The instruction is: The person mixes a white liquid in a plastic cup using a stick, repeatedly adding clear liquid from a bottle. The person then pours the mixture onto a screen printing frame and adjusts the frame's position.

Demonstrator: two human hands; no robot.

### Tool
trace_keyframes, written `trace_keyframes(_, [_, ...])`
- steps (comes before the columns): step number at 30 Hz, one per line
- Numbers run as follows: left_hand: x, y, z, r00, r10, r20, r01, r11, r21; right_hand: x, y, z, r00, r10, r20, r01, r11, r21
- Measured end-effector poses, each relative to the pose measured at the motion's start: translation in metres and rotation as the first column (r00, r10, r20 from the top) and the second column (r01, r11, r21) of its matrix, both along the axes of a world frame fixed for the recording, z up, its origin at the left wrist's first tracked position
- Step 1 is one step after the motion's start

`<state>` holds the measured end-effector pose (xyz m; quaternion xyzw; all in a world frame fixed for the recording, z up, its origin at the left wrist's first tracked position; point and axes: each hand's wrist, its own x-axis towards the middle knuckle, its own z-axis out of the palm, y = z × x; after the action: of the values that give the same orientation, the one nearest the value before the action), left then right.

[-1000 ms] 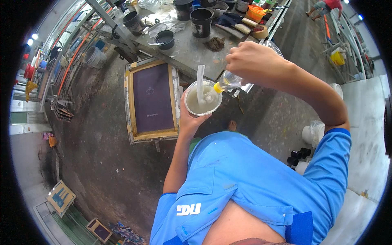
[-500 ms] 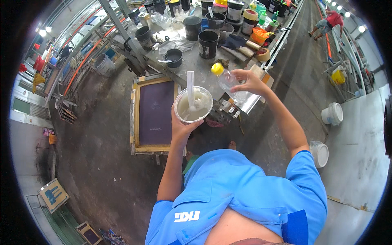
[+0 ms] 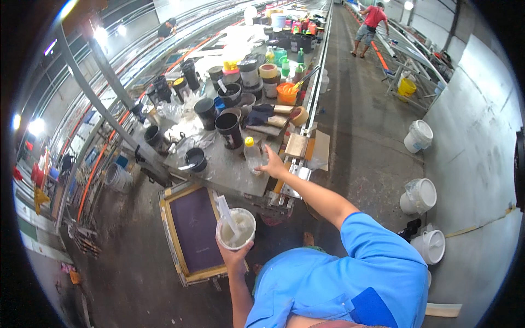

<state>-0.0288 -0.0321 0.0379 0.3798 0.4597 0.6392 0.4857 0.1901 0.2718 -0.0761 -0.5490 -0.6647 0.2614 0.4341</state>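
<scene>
My left hand (image 3: 234, 257) holds a white plastic cup (image 3: 246, 224) of cloudy pale liquid, with a white flat stirrer (image 3: 224, 209) leaning in it. A clear plastic bottle (image 3: 253, 159) with a yellow cap stands upright near the front of the cluttered workbench (image 3: 224, 180). My right hand (image 3: 271, 163) is at the bottle's right side, its thumb and fingers spread; whether they still touch it is unclear. A black tub (image 3: 197, 160) with a pale tool and a tall black bucket (image 3: 228, 128) are nearby. A framed purple screen (image 3: 191, 229) sits below the bench, behind the cup.
An orange container (image 3: 287, 94), tape rolls, paint pots and rags crowd the bench. A metal post (image 3: 95, 96) rises at the left. White lidded buckets (image 3: 418, 194) line the right wall. A co-worker in red (image 3: 372, 22) is far along the right aisle; another person (image 3: 167, 30) is at the back left.
My view has tilted up along the bench. My right hand has carried the bottle from over the cup onto the bench and loosened its fingers. The held cup now appears lower in view.
</scene>
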Motion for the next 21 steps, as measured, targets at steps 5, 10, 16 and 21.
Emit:
trace_keyframes(5, [0.001, 0.001, -0.019, 0.997, -0.071, -0.008, 0.071, 0.997, 0.015, -0.028, -0.091, 0.093, 0.864, 0.330, -0.380, -0.402, 0.907, -0.125])
trace_keyframes(10, [0.015, 0.002, -0.017, 0.974, -0.228, -0.014, 0.227, 0.973, -0.048, -0.024, -0.140, 0.174, 0.722, 0.692, 0.009, -0.691, 0.721, -0.058])
trace_keyframes(16, [0.022, 0.013, -0.011, 0.978, -0.209, 0.024, 0.210, 0.976, -0.051, -0.002, -0.181, 0.214, 0.646, 0.736, 0.203, -0.753, 0.658, 0.011])
trace_keyframes(21, [0.014, 0.014, -0.021, 0.963, -0.266, 0.040, 0.268, 0.961, -0.070, 0.008, -0.200, 0.239, 0.493, 0.796, 0.351, -0.856, 0.517, 0.029])
